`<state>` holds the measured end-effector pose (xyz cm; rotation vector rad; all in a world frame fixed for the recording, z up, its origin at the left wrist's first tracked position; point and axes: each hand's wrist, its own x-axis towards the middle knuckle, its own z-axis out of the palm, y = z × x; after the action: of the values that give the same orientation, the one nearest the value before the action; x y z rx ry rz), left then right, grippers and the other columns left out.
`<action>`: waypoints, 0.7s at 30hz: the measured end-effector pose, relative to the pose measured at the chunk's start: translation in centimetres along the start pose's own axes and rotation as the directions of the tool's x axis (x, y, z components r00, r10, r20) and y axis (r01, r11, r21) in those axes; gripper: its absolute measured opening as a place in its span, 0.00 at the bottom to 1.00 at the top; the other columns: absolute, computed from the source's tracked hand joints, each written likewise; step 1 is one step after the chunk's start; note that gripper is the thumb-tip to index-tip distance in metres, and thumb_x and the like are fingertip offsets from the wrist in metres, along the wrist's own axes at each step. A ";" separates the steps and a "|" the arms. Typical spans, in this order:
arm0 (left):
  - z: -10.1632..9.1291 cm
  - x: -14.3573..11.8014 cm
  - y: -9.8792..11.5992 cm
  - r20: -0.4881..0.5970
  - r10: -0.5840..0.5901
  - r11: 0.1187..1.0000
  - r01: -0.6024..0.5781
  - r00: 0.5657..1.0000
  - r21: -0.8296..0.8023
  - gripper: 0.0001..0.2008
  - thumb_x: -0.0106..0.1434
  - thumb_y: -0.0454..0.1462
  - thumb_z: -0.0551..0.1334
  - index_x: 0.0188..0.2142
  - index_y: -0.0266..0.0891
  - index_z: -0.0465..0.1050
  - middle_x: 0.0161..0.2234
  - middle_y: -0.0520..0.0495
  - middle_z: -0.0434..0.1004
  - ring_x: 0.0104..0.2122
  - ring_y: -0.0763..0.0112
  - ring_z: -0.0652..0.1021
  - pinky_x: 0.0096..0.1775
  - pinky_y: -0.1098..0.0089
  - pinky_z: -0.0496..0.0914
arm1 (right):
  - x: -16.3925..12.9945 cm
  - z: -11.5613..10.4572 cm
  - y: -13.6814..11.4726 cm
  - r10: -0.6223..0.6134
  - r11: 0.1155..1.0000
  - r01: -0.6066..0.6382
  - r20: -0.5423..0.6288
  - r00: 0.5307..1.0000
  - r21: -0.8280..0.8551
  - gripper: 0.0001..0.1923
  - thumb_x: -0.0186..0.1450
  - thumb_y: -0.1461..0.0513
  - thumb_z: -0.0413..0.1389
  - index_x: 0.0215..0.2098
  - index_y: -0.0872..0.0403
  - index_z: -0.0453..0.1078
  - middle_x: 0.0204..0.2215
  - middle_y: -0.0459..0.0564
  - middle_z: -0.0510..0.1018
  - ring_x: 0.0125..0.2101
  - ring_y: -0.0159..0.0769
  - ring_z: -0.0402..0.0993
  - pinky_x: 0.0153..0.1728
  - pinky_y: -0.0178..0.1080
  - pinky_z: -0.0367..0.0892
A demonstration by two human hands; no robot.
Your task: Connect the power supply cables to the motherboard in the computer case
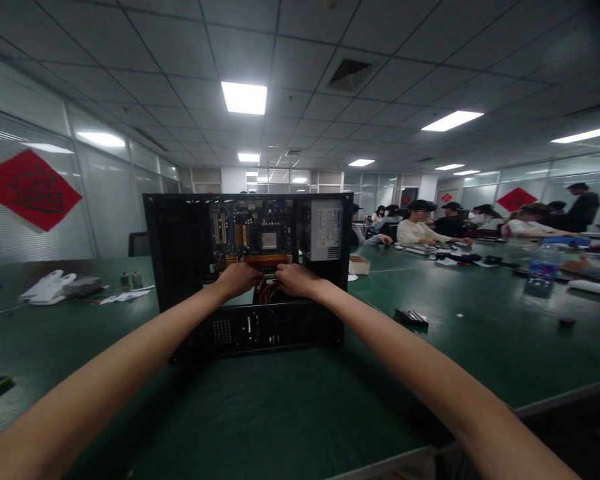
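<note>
In the head view, an open black computer case (280, 327) stands on the green desk (260, 407), its open side toward the person. Inside it are a circuit board (250, 217) with a silvery square chip (269, 241), and a grey power box (326, 230) at the upper right. An orange-yellow strip (267, 259) runs along the board's lower part; whether it is a loose stick or a fixed slot is too small to tell. The left hand (240, 279) is at the strip's left end, the right hand (297, 279) at its right, both with fingers curled; I cannot tell whether either grip is clasping it or merely resting there. Dark and red cables (267, 292) hang just below.

The case looks stiff and fairly heavy, best steadied by its metal frame. The board is probably rigid but fragile, and the strip likely light, thin and brittle, so taking it by both ends with even pressure suits it, clear of the small parts and cables.
</note>
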<state>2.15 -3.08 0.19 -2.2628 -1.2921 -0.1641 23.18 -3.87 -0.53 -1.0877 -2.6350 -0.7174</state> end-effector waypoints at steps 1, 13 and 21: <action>0.0 0.0 0.0 0.003 -0.003 1.000 0.003 1.000 -0.009 0.15 0.67 0.42 0.55 0.44 0.47 0.79 0.38 0.43 0.82 0.38 0.60 0.81 0.41 0.66 0.71 | 0.0 0.0 0.0 0.001 1.000 -0.001 -0.001 1.000 -0.001 0.13 0.69 0.63 0.49 0.44 0.59 0.74 0.44 0.59 0.75 0.42 0.42 0.76 0.39 0.37 0.69; 0.7 0.7 -0.6 -0.008 -0.012 0.999 0.012 1.000 -0.041 0.16 0.66 0.45 0.55 0.49 0.53 0.78 0.40 0.44 0.82 0.40 0.58 0.80 0.40 0.66 0.71 | 0.0 0.2 0.3 0.003 1.000 -0.003 0.009 1.000 0.012 0.12 0.69 0.62 0.50 0.44 0.59 0.73 0.44 0.57 0.75 0.42 0.40 0.76 0.39 0.36 0.68; 0.7 0.7 -0.7 0.015 -0.019 0.999 0.019 1.000 -0.031 0.17 0.66 0.45 0.54 0.49 0.53 0.78 0.37 0.44 0.82 0.38 0.58 0.80 0.37 0.67 0.70 | 0.1 0.6 0.5 -0.007 1.000 0.007 -0.005 1.000 0.007 0.13 0.69 0.62 0.50 0.43 0.59 0.74 0.43 0.57 0.75 0.41 0.40 0.75 0.39 0.36 0.67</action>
<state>1.81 -1.90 0.09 -2.2824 -1.3275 -0.1763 23.48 -3.23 -0.86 -1.0740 -2.6364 -0.7114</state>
